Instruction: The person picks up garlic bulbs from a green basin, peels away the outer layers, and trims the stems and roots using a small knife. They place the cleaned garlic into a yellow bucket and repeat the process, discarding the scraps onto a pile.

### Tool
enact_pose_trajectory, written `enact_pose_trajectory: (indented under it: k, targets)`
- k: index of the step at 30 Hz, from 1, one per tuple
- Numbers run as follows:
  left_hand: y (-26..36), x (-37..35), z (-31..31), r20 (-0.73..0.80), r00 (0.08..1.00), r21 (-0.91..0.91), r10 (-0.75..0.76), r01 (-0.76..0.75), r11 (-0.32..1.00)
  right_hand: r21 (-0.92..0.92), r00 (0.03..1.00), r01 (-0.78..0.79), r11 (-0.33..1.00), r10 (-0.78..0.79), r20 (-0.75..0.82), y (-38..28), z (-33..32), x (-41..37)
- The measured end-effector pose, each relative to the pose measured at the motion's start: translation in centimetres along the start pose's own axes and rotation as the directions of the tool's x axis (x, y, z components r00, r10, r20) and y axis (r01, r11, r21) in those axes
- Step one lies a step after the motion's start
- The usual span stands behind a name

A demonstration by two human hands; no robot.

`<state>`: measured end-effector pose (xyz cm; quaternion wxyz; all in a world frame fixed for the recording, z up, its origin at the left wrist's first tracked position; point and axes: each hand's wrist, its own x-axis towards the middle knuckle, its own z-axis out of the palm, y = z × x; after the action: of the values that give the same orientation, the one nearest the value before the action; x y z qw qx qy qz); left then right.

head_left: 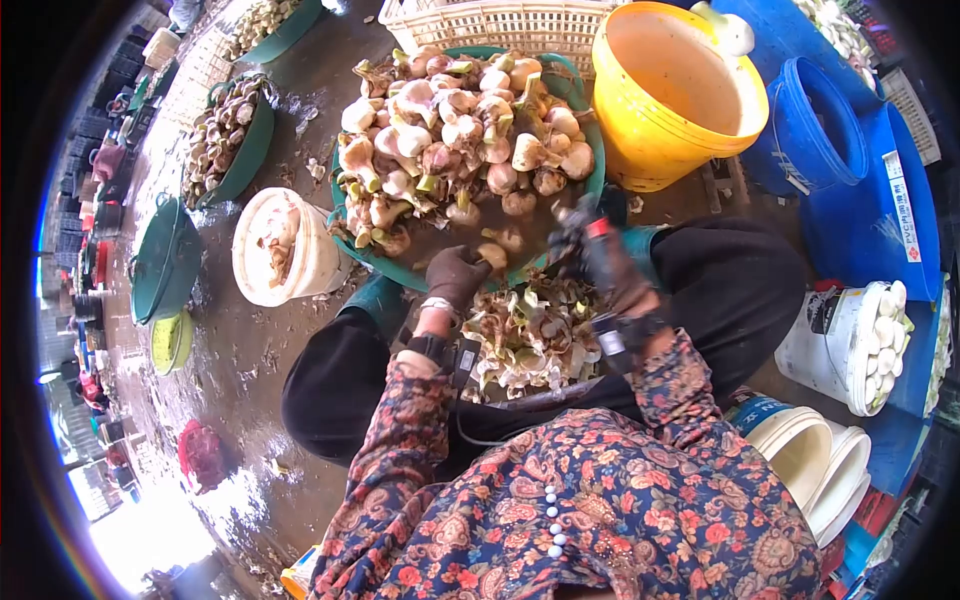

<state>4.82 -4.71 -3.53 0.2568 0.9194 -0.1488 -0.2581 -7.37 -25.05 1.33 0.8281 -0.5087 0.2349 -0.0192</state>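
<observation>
My left hand (455, 276), in a dark glove, is closed with its fingertips on a garlic bulb (492, 256) at the near rim of a green basin (592, 200). The basin is heaped with unpeeled garlic bulbs (440, 130), stems still on some. My right hand (625, 285), also gloved and blurred, is wrapped round a dark hand tool (572, 240) with a red part. The tool's kind is hard to make out. It is just right of the held bulb. Below both hands, a pile of garlic skins (530, 340) lies between my legs.
A yellow bucket (640, 120) stands right of the basin, with a pale bulb (735, 35) at its rim. Blue tubs (815, 130) and a white bucket of peeled garlic (830, 340) are farther right. At left are a white bucket (280, 245) and green basins (165, 260) on wet floor.
</observation>
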Motion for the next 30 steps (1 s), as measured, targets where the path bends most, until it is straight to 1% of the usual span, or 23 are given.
enact_pose_trajectory:
  k: [1,2,3,4,5,6,7,8,9,10,11,12,13,14,16,18,21,22,23,24,26,28,30]
  targets:
    - [2.0,-2.1,-1.7,-0.034,0.995,-0.267,0.092,-0.097,0.959,-0.082,0.975,-0.2,0.976,0.19,-0.116,1.3,1.3,-0.1]
    - [1.8,-2.5,-2.2,0.039,0.988,-0.39,0.147,-0.12,0.913,-0.27,0.96,-0.28,0.921,0.266,-0.087,2.9,2.0,0.7]
    - [3.3,-3.9,-3.7,0.114,0.975,-0.491,0.189,-0.11,0.864,-0.237,0.929,-0.324,0.916,0.355,0.106,4.6,2.0,1.3]
    - [4.7,-5.3,-4.9,0.175,0.954,-0.588,0.243,-0.096,0.803,-0.01,0.911,-0.369,0.929,0.364,0.194,5.3,3.1,0.5]
    - [4.1,-5.3,-4.3,0.025,0.913,-0.453,0.408,-0.353,0.819,-0.258,0.963,0.173,0.951,-0.108,0.249,5.3,3.9,-0.2]
    - [4.2,-5.7,-4.1,-0.091,0.813,-0.27,0.575,-0.576,0.771,-0.42,0.758,0.651,0.632,-0.513,0.403,4.7,4.6,-0.8]
    - [4.1,-6.5,-3.9,-0.057,0.813,-0.205,0.58,-0.578,0.79,-0.419,0.755,0.655,0.629,-0.517,0.404,4.0,5.2,-1.1]
    - [3.9,-7.1,-3.4,-0.057,0.812,-0.204,0.581,-0.579,0.789,-0.071,0.977,0.06,0.996,-0.044,0.209,3.1,5.8,-1.7]
    - [3.6,-7.4,-2.7,-0.096,0.862,-0.31,0.498,-0.502,0.808,0.352,0.833,-0.553,0.755,0.496,0.246,2.8,6.1,-2.0]
    - [3.3,-7.8,-2.1,-0.123,0.905,-0.416,0.407,-0.419,0.807,0.353,0.832,-0.554,0.754,0.496,0.247,2.9,6.0,-2.1]
    - [4.0,-8.6,-2.4,-0.104,0.943,-0.512,0.315,-0.323,0.796,0.052,0.94,-0.337,0.94,0.333,0.079,3.2,5.8,-2.3]
    - [4.0,-8.9,-2.7,-0.106,0.944,-0.512,0.313,-0.322,0.797,-0.291,0.995,-0.1,0.952,0.099,-0.017,3.3,5.6,-2.4]
    - [3.9,-9.1,-3.1,-0.081,0.944,-0.427,0.319,-0.322,0.845,-0.609,0.986,0.116,0.784,-0.163,-0.022,3.4,5.4,-2.4]
    - [3.8,-9.3,-3.2,-0.058,0.946,-0.339,0.32,-0.32,0.885,-0.612,0.987,0.118,0.782,-0.162,-0.018,3.3,5.6,-2.5]
    - [4.0,-9.7,-3.4,-0.102,0.92,-0.276,0.378,-0.391,0.878,-0.787,0.963,0.2,0.584,-0.265,0.048,3.1,5.9,-2.9]
    - [4.8,-10.5,-4.3,-0.137,0.888,-0.031,0.438,-0.446,0.895,-0.78,0.96,0.209,0.59,-0.274,0.05,3.0,6.1,-3.0]
    - [3.5,-10.0,-3.8,-0.092,0.927,-0.129,0.363,-0.373,0.919,-0.736,0.949,0.29,0.611,-0.282,0.139,3.9,5.4,-2.8]
    - [3.0,-9.9,-3.8,-0.092,0.927,-0.13,0.363,-0.373,0.919,-0.589,0.965,0.264,0.764,-0.212,0.157,4.7,4.8,-2.5]
    - [3.0,-9.9,-4.1,0.005,0.957,-0.425,0.289,-0.259,0.867,-0.418,0.971,0.214,0.883,-0.146,0.189,4.7,4.7,-2.4]
    - [3.0,-9.9,-4.3,0.121,0.963,-0.67,0.241,-0.1,0.735,-0.419,0.971,0.215,0.882,-0.147,0.189,4.5,4.5,-2.3]
    - [3.0,-10.0,-4.1,0.163,0.963,-0.701,0.216,-0.041,0.712,-0.209,0.962,-0.204,0.956,0.235,0.139,3.7,4.4,-2.3]
    - [3.9,-10.2,-3.4,0.057,0.97,-0.908,0.238,-0.049,0.416,-0.138,0.976,-0.138,0.981,0.158,0.149,1.9,6.1,-3.5]
    - [2.6,-9.4,-1.4,0.003,0.967,-0.911,0.253,-0.102,0.399,0.222,0.797,-0.6,0.769,0.55,0.25,2.1,6.5,-3.9]
